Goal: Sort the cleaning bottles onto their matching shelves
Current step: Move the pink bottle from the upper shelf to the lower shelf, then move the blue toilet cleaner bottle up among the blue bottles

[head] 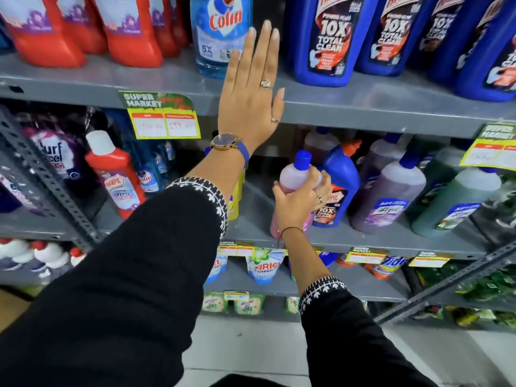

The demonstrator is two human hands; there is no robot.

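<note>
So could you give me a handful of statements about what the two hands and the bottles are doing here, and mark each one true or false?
1. The right hand grips a pink bottle with a blue cap. True.
2. The left hand is closed around the Colin bottle. False: it is open and flat, fingers spread, holding nothing.
3. The pink bottle is on the top shelf. False: it is at the middle shelf, beside the purple bottle and the green bottle.
4. Red bottles stand on the top shelf, left of the Colin bottle. True.
5. The left wrist wears a watch. True.
</note>
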